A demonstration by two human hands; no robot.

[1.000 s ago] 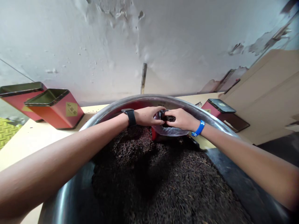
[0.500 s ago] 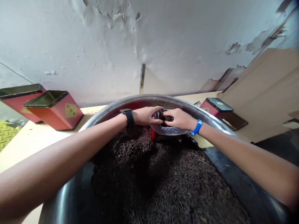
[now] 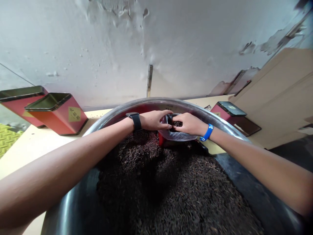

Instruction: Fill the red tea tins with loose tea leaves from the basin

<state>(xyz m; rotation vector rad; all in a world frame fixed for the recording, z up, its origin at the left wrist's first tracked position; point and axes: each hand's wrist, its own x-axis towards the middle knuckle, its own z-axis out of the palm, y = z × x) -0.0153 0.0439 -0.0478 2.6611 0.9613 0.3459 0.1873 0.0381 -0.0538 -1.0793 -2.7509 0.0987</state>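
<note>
A big steel basin (image 3: 111,116) in front of me is heaped with dark loose tea leaves (image 3: 171,189). At its far rim stands a red tin (image 3: 161,140) lined with a clear plastic bag (image 3: 178,136) that holds tea. My left hand (image 3: 154,120), with a black watch on its wrist, grips the bag's left edge. My right hand (image 3: 189,124), wearing a blue wristband, has its fingers curled over the bag's mouth on the right side, touching the tea inside.
Two open red tins (image 3: 57,112) stand at the left on the pale table (image 3: 26,147) by the wall. A closed red tin with a dark lid (image 3: 228,111) sits at the right. Cardboard sheets (image 3: 281,94) lean at the far right.
Both hands stay at the bag's mouth with only slight shifts of the fingers; nothing else has visibly moved.
</note>
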